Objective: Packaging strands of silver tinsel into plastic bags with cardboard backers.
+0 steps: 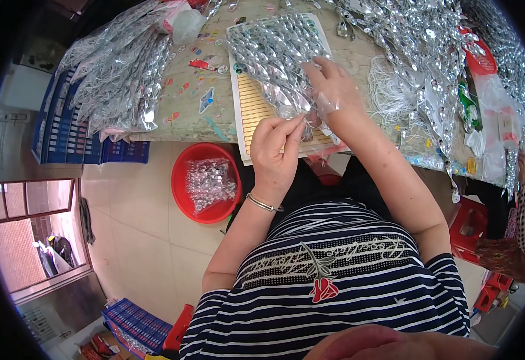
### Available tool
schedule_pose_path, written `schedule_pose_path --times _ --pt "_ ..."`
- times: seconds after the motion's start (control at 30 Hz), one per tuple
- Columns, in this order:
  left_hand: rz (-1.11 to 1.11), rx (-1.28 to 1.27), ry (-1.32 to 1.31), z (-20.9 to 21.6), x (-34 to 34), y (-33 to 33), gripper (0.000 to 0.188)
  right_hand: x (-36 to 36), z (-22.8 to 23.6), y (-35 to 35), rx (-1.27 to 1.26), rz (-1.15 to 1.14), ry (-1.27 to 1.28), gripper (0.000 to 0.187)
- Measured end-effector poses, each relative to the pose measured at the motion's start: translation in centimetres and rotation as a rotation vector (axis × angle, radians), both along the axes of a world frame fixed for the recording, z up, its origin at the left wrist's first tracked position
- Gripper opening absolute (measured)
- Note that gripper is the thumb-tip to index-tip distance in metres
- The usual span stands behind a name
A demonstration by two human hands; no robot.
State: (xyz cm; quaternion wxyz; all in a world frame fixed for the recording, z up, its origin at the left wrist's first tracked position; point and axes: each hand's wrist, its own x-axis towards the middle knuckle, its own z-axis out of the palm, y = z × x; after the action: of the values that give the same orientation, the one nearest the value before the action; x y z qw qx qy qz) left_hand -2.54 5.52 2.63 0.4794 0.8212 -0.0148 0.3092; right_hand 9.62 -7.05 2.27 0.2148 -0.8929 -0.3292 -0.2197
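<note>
A see-through plastic bag with strands of shiny silver beads [277, 57] lies on a board [252, 117] at the near edge of the table. My left hand [273, 153] is closed in a pinch at the bag's near end, thumb against forefinger. Over the right side of the bag, my right hand [336, 90] has its fingers curled, and loose film bunches beneath its palm. Its thumb is hidden. The board shows a yellow, dark-lined surface inside a pale border.
Bagged silver strands [124, 78] are piled at the table's left, near blue crates [49, 129]. Loose bead strands [418, 54] with white threads [388, 90] cover the right side. On the floor, a red basin [181, 201] holds a bag of silver beads [211, 183].
</note>
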Motion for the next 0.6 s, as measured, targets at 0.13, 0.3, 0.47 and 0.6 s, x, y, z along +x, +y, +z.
schedule_pose_path --times 0.13,0.3,0.47,0.6 --pt "-0.001 0.004 -0.012 -0.4 0.1 -0.1 0.018 0.6 0.3 -0.3 -0.09 0.019 0.139 0.045" --pt "0.015 0.028 -0.077 -0.7 0.2 -0.1 0.017 -0.8 1.1 -0.3 -0.03 0.047 0.259 0.049" --pt "0.013 -0.011 -0.006 -0.4 -0.1 0.0 0.019 -2.9 1.2 -1.3 -0.002 0.046 0.065 0.056" --pt "0.019 0.026 -0.036 -0.5 -0.1 -0.1 0.019 -2.5 0.6 -1.8 -0.023 0.033 0.053 0.047"
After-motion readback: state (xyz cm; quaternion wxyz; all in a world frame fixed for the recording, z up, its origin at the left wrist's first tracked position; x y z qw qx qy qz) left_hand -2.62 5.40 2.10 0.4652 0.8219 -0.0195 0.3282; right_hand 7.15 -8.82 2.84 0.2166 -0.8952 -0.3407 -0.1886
